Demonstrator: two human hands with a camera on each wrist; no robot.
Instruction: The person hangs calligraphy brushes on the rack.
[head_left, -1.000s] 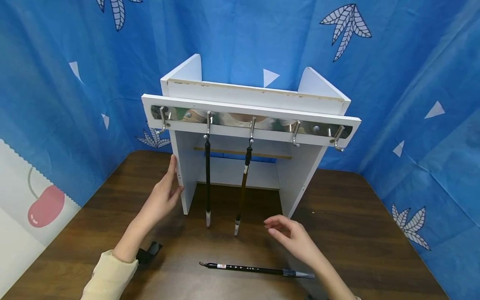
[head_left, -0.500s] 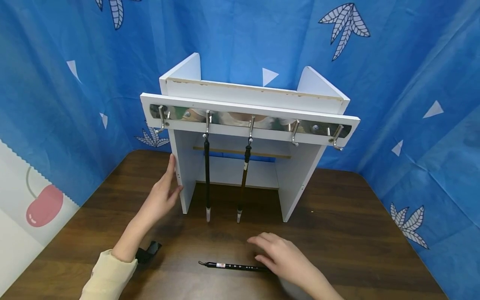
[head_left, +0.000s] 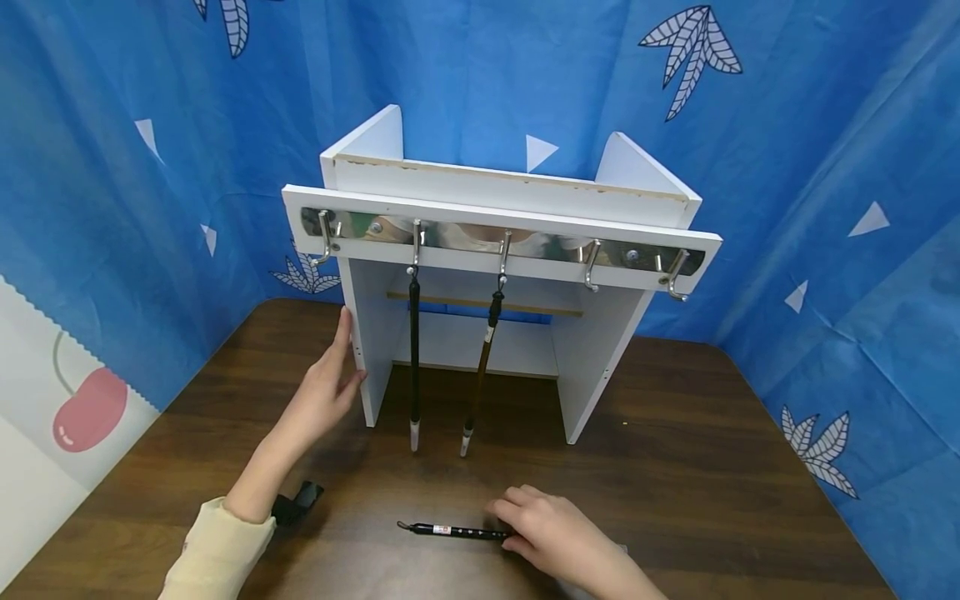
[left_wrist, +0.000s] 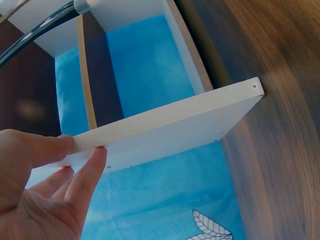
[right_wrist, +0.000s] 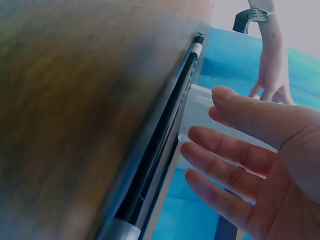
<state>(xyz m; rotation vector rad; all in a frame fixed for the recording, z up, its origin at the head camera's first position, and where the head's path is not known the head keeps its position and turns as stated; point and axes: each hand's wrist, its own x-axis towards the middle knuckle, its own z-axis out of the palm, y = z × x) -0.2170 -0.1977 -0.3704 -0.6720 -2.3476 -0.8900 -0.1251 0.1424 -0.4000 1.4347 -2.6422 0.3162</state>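
Observation:
A black calligraphy brush (head_left: 453,531) with a loop at its end lies on the brown table. My right hand (head_left: 555,533) hovers over its capped half, hiding it in the head view. In the right wrist view the fingers are spread and apart from the brush shaft (right_wrist: 165,125). My left hand (head_left: 326,383) holds the left side panel (head_left: 363,350) of a white shelf unit, thumb on its front edge and fingers on its outer face (left_wrist: 165,145). A dark brush (head_left: 415,358) and a brown brush (head_left: 483,358) hang from two hooks of the rail (head_left: 465,237).
The rail's other hooks, such as the right-end hook (head_left: 678,275), carry no brush. A black strap (head_left: 296,504) shows by the left wrist. Blue curtain (head_left: 480,75) hangs behind the table, with a white patterned cloth (head_left: 45,500) at the left.
My right hand has moved left and toward me, from beside the unit to over the lying brush. The hanging brown brush swings. My left hand stays on the panel.

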